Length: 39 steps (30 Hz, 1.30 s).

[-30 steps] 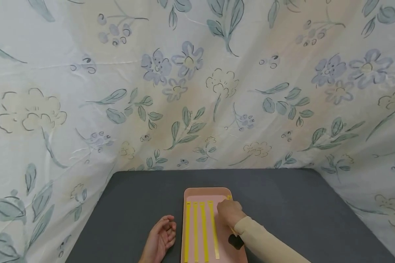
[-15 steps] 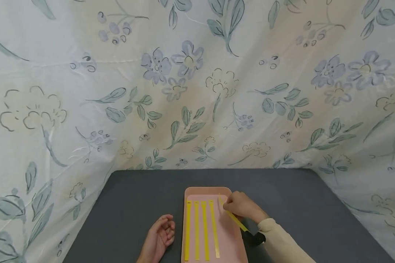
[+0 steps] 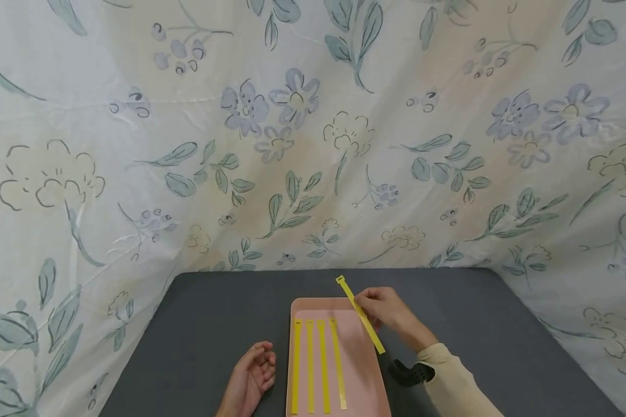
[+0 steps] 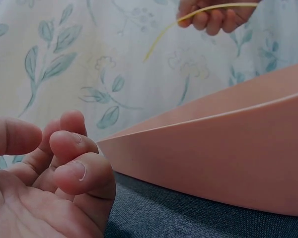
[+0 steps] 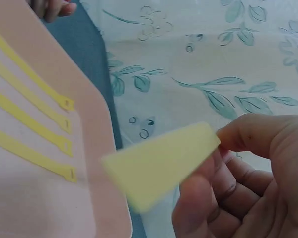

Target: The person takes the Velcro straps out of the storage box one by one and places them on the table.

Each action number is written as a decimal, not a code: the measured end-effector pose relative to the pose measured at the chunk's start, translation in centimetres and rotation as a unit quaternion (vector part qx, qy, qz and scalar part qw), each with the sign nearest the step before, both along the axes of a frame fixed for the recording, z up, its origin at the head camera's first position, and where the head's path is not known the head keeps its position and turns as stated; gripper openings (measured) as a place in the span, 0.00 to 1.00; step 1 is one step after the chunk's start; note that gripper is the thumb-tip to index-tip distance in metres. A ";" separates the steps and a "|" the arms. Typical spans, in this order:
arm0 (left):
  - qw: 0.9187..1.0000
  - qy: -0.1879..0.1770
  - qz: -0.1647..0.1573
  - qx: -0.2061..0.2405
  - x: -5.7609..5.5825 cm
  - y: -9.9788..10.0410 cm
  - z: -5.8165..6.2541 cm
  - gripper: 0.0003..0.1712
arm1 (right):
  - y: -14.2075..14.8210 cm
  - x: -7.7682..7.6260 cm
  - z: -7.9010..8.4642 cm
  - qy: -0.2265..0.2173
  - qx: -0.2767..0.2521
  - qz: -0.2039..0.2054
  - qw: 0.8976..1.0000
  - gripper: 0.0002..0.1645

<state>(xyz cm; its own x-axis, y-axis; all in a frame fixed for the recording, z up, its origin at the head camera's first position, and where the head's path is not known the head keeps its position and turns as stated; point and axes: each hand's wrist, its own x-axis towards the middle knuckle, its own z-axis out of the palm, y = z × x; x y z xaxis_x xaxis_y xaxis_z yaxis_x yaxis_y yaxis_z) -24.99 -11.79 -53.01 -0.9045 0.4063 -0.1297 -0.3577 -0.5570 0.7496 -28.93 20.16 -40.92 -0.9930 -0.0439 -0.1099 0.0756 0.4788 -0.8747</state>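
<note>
A yellow cable strap point(image 3: 365, 320) with a slotted head is pinched between the thumb and fingers of my right hand point(image 3: 393, 314). It hangs slanted above the far right part of a pink tray point(image 3: 362, 379), its slotted end pointing away. The right wrist view shows the strap's blurred tail point(image 5: 159, 166) close up. Several similar yellow straps point(image 3: 323, 365) lie lengthwise and side by side on the tray's left half, slotted heads at the far end. My left hand point(image 3: 250, 373) rests palm up beside the tray's left wall, fingers loosely curled and holding nothing.
The tray stands on a dark grey table point(image 3: 229, 307), its raised rim point(image 5: 102, 144) running all along the visible sides. A floral cloth point(image 3: 292, 145) hangs behind the table and along both sides. A black band point(image 3: 411, 373) is on my right wrist.
My right hand has lifted the cable strap off the tray's right side and moved up and away with it, turning its slotted end outward. The left hand has stayed almost still.
</note>
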 end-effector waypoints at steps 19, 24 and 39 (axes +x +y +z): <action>1.000 -0.008 -0.003 -0.003 0.1 0.1 0.0 0.11 | 3.4 -0.7 2.9 0.021 -0.045 -0.068 0.996 0.22; 1.000 -0.012 0.000 -0.002 0.0 0.1 0.0 0.11 | 4.8 -0.8 2.6 0.016 -0.035 -0.076 0.996 0.24; 1.000 0.005 -0.005 0.004 0.1 0.1 -0.1 0.12 | 7.0 -0.2 0.2 -0.007 -0.010 -0.089 0.996 0.24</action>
